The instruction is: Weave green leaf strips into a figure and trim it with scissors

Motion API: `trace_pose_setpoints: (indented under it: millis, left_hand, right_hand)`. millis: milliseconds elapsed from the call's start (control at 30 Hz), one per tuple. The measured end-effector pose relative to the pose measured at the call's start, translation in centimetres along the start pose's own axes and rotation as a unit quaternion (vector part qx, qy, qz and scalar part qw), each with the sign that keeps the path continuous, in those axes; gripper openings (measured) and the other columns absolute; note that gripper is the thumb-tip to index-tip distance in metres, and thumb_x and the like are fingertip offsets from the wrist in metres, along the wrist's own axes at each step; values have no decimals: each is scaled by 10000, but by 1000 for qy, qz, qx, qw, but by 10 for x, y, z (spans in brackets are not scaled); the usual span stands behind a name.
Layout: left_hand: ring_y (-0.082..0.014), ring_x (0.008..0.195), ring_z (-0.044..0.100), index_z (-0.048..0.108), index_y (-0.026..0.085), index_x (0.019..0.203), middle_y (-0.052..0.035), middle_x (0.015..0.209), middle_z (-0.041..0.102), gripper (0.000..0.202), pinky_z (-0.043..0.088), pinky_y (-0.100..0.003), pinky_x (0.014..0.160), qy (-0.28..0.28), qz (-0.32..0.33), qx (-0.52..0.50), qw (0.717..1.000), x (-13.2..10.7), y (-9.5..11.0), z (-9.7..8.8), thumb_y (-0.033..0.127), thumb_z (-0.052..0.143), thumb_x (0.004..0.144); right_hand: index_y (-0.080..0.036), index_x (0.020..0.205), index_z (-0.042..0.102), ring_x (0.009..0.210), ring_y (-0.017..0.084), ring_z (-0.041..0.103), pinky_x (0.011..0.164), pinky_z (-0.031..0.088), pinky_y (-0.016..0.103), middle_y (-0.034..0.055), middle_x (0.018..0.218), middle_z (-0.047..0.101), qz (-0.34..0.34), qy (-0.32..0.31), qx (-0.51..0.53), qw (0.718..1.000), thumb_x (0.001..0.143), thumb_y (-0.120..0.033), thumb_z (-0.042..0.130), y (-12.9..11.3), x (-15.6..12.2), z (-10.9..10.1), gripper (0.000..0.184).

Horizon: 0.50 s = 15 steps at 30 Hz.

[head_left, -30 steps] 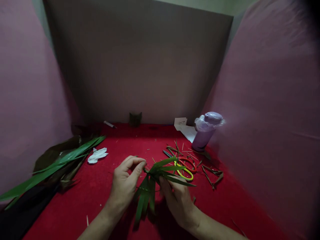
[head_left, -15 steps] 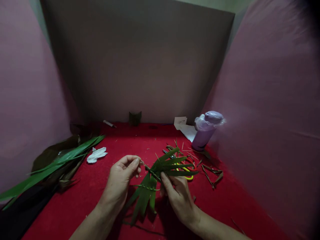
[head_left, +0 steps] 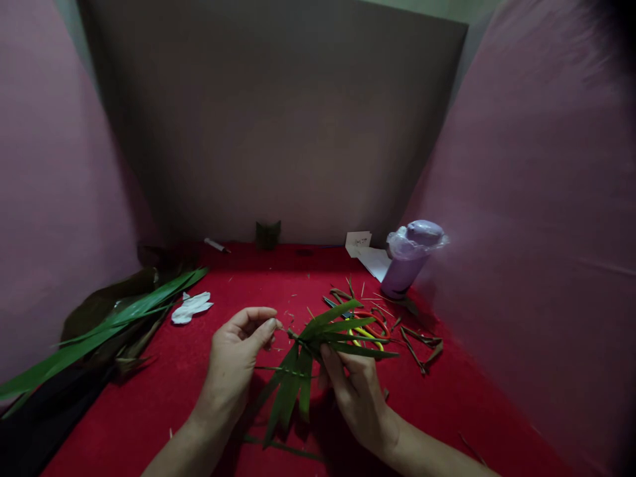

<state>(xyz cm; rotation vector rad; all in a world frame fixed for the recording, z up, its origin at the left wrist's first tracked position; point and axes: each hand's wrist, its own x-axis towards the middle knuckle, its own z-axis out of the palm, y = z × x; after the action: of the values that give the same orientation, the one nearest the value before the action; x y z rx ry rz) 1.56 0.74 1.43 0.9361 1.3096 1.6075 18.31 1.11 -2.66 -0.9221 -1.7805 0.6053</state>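
Green leaf strips fan out from a bound stem, forming a leaf bundle [head_left: 297,371] above the red cloth. My right hand [head_left: 355,387] pinches this bundle near its middle, thumb on top; some of its fingers are hidden beneath the leaves. At the stem's end, my left hand [head_left: 243,351] has thumb and forefinger closed on a thin, pale brownish strand. The strand runs toward the stem tip. A thin stick threads across the lower leaf strips. Just beyond my right hand lie scissors [head_left: 382,324] with red and yellow handles, partly covered by the leaves.
Long green leaves [head_left: 134,315] and dark material lie at the left. White crumpled tissue [head_left: 191,308] rests nearby. Dry brown scraps [head_left: 422,348] and thin sticks are scattered at the right, before a purple container [head_left: 405,268] topped with plastic. Papers [head_left: 375,263] and a syringe-like tube [head_left: 216,245] lie along the back.
My left hand has shifted slightly left, away from the stem tip. The leaf bundle has tilted a little, its upper right strips dropping lower. Both grips stay closed.
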Motion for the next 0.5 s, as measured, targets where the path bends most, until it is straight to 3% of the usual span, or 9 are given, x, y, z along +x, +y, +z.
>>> trace_pose_setpoints:
  millis: [167,300,500]
  left_hand:
    - [-102,565,530,630,156,794,-3,662,646,145,425,-216,554,-20,18,46,999,-2,5,3,261,652,697]
    - [-127,658,572,630,159,837,-22,747,658,252,447,-233,613,-38,3,73,997,-3,7,4,315,694,650]
    - [-156,656,588,656,151,706,-31,695,663,233,455,-265,621,-64,-26,116,991,-3,2,4,330,736,579]
  right_hand:
    - [-181,573,456,512,115,439,566,363,256,-13,524,476,20,-28,-8,999,908,-204,381,-2,1,-1,344]
    - [-178,599,463,518,111,438,577,355,252,-18,540,477,19,-22,-8,1000,910,-197,383,0,0,0,322]
    - [-181,574,456,503,116,449,534,327,252,-19,526,473,9,-11,-24,1000,916,-218,362,0,-1,0,357]
